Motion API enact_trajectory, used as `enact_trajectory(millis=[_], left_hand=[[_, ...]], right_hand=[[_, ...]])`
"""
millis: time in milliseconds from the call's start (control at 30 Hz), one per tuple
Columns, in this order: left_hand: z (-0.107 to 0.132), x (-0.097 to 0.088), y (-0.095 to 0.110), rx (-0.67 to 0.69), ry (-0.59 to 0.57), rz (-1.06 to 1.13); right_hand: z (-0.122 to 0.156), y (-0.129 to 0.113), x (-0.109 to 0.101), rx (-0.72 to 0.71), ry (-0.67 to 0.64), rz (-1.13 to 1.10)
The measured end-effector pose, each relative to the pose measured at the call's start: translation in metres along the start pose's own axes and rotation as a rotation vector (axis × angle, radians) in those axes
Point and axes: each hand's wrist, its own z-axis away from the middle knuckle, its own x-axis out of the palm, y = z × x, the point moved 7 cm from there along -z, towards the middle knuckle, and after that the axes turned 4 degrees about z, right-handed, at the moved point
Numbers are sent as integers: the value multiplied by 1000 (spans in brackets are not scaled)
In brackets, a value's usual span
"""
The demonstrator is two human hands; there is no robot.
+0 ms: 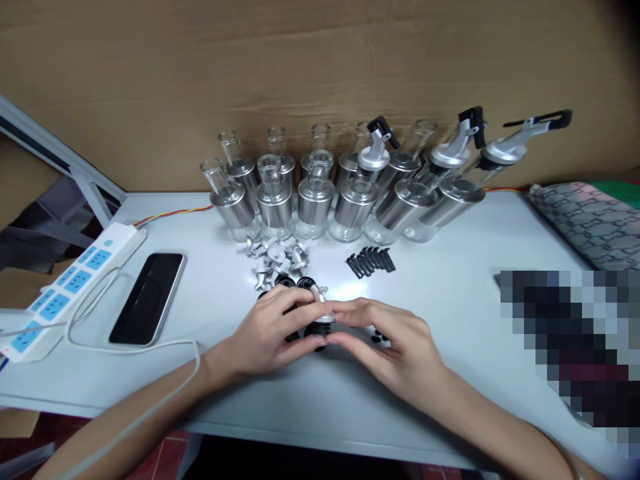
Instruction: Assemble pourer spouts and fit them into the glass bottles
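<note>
Head view: we're pinching the pourer cap [323, 319] between left hand [267, 337] and right hand [393, 350] fingers, over the desk [450, 300].

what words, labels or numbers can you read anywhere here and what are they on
No text can be read.
power strip: only blue sockets, any marking too small to tell.
phone: screen dark, nothing shown.
glass bottles: no labels visible.
pourer cap held by the left hand and the right hand: no print visible.
patterned cloth: a repeating motif, no legible letters.
</note>
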Motion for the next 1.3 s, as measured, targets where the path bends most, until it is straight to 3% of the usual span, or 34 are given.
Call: enact_trajectory(millis=[267, 633, 767, 1000, 1300], left_hand=[[-2, 0, 5, 49, 6, -74], [-5, 0, 7, 40, -19, -170], [-6, 0, 9, 66, -6, -171], [-5, -1, 9, 67, 16, -163], [-5, 0, 9, 65, 8, -180]], right_hand=[[-6, -1, 1, -6, -78, 92], [3, 54, 9, 257, -328, 830], [5, 58, 14, 334, -444, 863], [3, 58, 10, 401, -441, 924], [5, 53, 11, 326, -439, 811]])
